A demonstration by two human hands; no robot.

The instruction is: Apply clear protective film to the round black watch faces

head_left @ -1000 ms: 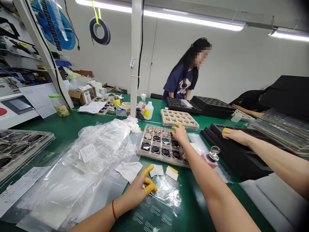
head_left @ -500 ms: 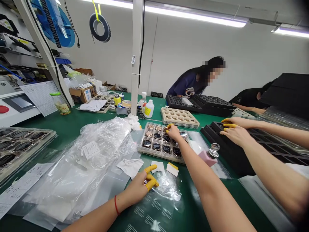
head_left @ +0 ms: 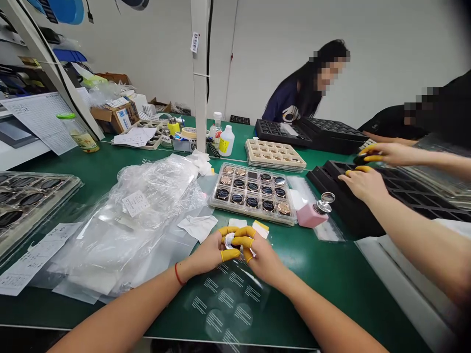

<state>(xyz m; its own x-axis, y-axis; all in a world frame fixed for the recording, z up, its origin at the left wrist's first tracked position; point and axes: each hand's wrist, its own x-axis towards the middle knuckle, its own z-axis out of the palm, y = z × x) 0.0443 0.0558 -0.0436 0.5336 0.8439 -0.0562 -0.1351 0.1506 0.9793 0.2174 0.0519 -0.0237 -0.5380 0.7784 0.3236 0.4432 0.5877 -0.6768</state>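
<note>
Just in front of the clear plastic parts tray (head_left: 253, 193), both hands, left (head_left: 209, 252) and right (head_left: 259, 255), pinched one small round glossy disc (head_left: 230, 240) over the green counter (head_left: 324, 264).

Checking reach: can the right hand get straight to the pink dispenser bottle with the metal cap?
Probably yes. The right hand has bare green mat between it and the pink dispenser bottle, but it shares a small round part with the left hand.

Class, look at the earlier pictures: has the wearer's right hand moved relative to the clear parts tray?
Yes. The right hand has left the parts tray, drawing back toward the wearer to meet the left hand.
</note>
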